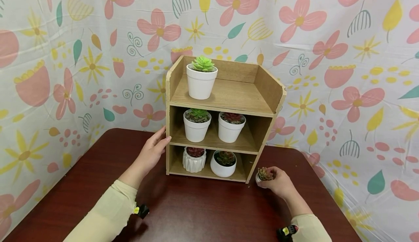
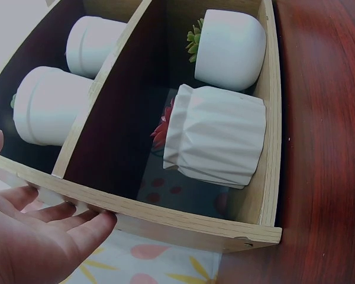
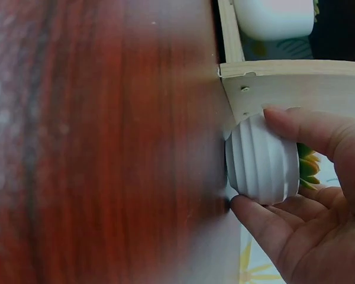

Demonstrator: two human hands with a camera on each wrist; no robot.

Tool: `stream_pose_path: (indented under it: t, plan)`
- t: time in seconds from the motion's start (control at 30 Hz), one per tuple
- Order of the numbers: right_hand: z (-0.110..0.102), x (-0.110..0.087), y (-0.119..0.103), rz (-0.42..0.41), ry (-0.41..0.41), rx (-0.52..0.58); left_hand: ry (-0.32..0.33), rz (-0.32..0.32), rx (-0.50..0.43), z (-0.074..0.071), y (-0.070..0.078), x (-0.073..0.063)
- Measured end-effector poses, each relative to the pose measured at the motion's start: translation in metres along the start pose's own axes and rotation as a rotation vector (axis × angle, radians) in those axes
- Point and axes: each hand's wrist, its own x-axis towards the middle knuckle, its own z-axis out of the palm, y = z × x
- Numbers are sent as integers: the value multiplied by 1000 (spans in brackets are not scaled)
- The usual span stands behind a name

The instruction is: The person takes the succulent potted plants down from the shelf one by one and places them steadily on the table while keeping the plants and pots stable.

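My right hand grips a small ribbed white pot with a reddish-green succulent, thumb on one side and fingers on the other. In the right wrist view this ribbed pot is close beside the shelf's outer right side, at the table. My left hand touches the left side of the wooden shelf, its fingers extended along the outer panel and its thumb at the front edge. Potted succulents stand on every level, including a bright green one in a white pot on top.
The middle level holds two white pots, one with a green plant and one with a dark red plant. Below are a faceted white pot and a round white pot. The shelf stands on a dark red-brown table before a floral curtain.
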Motion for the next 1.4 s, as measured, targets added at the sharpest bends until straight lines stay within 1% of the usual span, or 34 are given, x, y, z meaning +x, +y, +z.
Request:
stream_pose_path:
  t: [0.4, 0.77, 1.03, 1.13, 1.23, 1.33, 1.4]
  plan:
    - [-2, 4, 0, 3, -33, -10, -4, -1, 3, -2, 0, 1]
    - [-1, 5, 4, -21, -32, -24, -18, -4, 23, -2, 0, 0]
    - [-5, 1, 4, 5, -51, -15, -7, -4, 28, -3, 1, 0]
    - [-11, -3, -2, 8, -50, -17, 12, -8, 27, -4, -1, -1]
    - [-17, -8, -10, 2, -34, -41, 42, 6, 28, -5, 0, -2]
    - [-23, -11, -20, -24, -5, -57, 96, 43, 17, -5, 3, -3]
    - [-26, -13, -28, -58, 21, -53, 142, 80, 14, -4, 7, -4]
